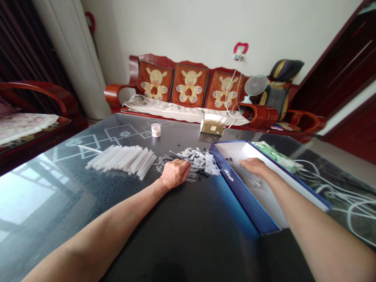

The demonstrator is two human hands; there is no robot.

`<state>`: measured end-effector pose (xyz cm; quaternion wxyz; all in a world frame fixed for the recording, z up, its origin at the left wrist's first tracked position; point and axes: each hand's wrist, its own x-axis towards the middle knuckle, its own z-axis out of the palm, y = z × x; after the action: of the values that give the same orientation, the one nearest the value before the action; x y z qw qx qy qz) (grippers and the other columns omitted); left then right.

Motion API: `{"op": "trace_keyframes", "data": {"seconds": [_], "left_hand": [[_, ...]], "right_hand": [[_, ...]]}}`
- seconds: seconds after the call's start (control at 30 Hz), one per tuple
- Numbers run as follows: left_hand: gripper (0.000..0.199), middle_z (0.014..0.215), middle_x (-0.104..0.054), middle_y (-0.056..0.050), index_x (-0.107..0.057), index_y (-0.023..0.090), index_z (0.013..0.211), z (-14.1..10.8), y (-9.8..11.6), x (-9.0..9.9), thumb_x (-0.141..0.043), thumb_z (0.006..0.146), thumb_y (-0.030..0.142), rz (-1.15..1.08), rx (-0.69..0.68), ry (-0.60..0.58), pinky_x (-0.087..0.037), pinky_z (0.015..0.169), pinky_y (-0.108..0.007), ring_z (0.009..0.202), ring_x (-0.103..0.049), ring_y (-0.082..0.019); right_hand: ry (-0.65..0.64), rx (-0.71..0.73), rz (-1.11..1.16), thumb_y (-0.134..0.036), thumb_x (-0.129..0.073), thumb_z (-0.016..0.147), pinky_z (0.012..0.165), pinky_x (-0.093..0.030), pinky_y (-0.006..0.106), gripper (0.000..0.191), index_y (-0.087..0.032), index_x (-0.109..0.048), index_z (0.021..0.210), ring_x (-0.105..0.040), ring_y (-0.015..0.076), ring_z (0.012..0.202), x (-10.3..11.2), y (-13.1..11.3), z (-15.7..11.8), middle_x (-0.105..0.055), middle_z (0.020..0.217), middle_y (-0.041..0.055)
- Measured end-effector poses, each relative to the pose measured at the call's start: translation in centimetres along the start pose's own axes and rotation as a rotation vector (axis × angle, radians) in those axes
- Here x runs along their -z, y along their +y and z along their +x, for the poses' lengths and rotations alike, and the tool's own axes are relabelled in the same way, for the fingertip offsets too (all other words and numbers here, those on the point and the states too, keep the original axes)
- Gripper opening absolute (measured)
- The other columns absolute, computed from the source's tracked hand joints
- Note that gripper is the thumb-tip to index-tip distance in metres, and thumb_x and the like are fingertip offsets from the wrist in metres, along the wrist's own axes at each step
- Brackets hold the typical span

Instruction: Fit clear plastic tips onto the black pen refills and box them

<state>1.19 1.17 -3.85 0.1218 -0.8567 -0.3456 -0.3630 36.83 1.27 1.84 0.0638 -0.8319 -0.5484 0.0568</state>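
Observation:
My left hand [177,172] is closed, with its fingers curled down at the pile of small parts on the table; what they hold is hidden. Around it lie thin metallic-looking pieces [161,163], clear and white plastic pieces [205,159] and small black bits [200,173]. My right hand [255,166] reaches into a blue box with a white inside [272,203]. Its fingers look closed near several clear, slender tubes [249,178] that appear blurred, and I cannot make out what is between them. Left of my left hand, whitish translucent tubes [122,159] lie side by side in a row.
On the dark glossy table [176,231] stand a small round tub [156,130] and a tissue box [212,127]. Beyond the blue box are a green-and-white packet [276,156] and loose white cables [352,203]. A wooden sofa [114,93] and a fan [256,85] stand behind.

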Motion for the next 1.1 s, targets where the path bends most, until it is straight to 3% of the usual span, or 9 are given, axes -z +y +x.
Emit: {"op": "trace_keyframes", "data": {"seconds": [0.13,0.4,0.53,0.67,0.77,0.83,0.93,1.03,1.1], "left_hand": [[0.021,0.073,-0.068,-0.003,-0.064,0.019,0.085,-0.1,0.0,0.0,-0.045,0.092,0.025,-0.002,-0.007,0.007,-0.046,0.064,-0.024,0.069,-0.062,-0.015],[0.022,0.070,-0.067,-0.002,-0.064,0.019,0.083,0.0,0.0,0.0,-0.045,0.092,0.025,0.003,-0.008,0.031,-0.045,0.061,-0.024,0.066,-0.062,-0.015],[0.024,0.071,-0.066,-0.003,-0.064,0.019,0.083,0.1,0.1,0.1,-0.043,0.093,0.027,-0.004,0.028,0.009,-0.045,0.062,-0.024,0.067,-0.062,-0.015],[0.027,0.071,-0.066,-0.004,-0.064,0.019,0.083,0.1,0.2,0.1,-0.041,0.094,0.028,-0.018,0.061,-0.017,-0.045,0.063,-0.024,0.068,-0.062,-0.015],[0.026,0.075,-0.067,-0.004,-0.064,0.019,0.091,0.1,0.1,-0.1,-0.040,0.094,0.029,-0.027,0.082,-0.018,-0.046,0.065,-0.025,0.071,-0.062,-0.015],[0.026,0.079,-0.067,-0.005,-0.063,0.018,0.102,0.1,0.1,0.0,-0.040,0.094,0.028,-0.038,0.087,0.013,-0.048,0.069,-0.026,0.075,-0.061,-0.016],[0.034,0.087,-0.065,-0.008,-0.055,0.015,0.120,0.2,0.2,0.6,-0.039,0.095,0.032,-0.095,0.083,0.089,-0.049,0.080,-0.030,0.084,-0.060,-0.019],[0.046,0.103,-0.063,-0.012,-0.044,0.013,0.132,0.2,0.5,1.4,-0.039,0.094,0.040,-0.188,0.043,0.131,-0.049,0.089,-0.034,0.096,-0.059,-0.021],[0.054,0.113,-0.061,-0.014,-0.038,0.014,0.136,0.2,0.8,1.7,-0.041,0.093,0.045,-0.218,-0.018,0.117,-0.049,0.092,-0.036,0.103,-0.059,-0.023]], "right_hand": [[-0.045,-0.024,-0.048,-0.034,-0.059,0.077,0.065,-0.045,0.028,0.023,-0.018,-0.075,0.079,-0.068,0.0267,0.086,0.0,-0.7,-0.9,-0.074,0.087,0.0100],[-0.051,0.057,-0.107,-0.021,-0.056,0.074,0.067,-0.045,0.025,0.020,-0.019,-0.075,0.077,-0.068,0.0215,0.081,-0.2,-1.6,-1.0,-0.073,0.081,0.0072],[-0.082,-0.011,-0.075,-0.018,-0.057,0.075,0.060,-0.043,0.027,0.019,-0.018,-0.075,0.076,-0.067,0.0216,0.069,0.0,-2.3,-1.5,-0.071,0.070,0.0071],[0.078,-0.021,-0.019,-0.011,-0.057,0.074,0.065,-0.044,0.031,0.018,-0.014,-0.070,0.063,-0.067,0.0266,0.075,1.8,-2.9,-1.7,-0.068,0.068,0.0131],[0.233,0.005,0.021,-0.011,-0.053,0.079,0.073,-0.045,0.034,0.018,-0.011,-0.070,0.077,-0.066,0.0293,0.090,4.2,-4.2,-2.1,-0.069,0.083,0.0185],[0.319,0.046,0.170,-0.017,-0.051,0.084,0.073,-0.047,0.032,0.023,-0.012,-0.067,0.099,-0.065,0.0248,0.090,5.5,-6.2,-3.1,-0.068,0.092,0.0165],[0.289,0.210,0.948,-0.020,-0.054,0.080,0.062,-0.049,0.028,0.037,-0.018,-0.057,0.117,-0.064,0.0163,0.074,5.3,-11.0,-5.7,-0.065,0.093,0.0076],[0.081,0.346,1.382,-0.023,-0.061,0.071,0.060,-0.053,0.028,0.046,-0.023,-0.053,0.116,-0.062,0.0138,0.070,2.0,-15.8,-8.6,-0.058,0.081,-0.0028],[0.005,0.317,1.560,-0.026,-0.062,0.069,0.062,-0.055,0.029,0.052,-0.026,-0.049,0.119,-0.062,0.0135,0.071,-1.1,-17.9,-9.8,-0.055,0.075,-0.0063]]}}
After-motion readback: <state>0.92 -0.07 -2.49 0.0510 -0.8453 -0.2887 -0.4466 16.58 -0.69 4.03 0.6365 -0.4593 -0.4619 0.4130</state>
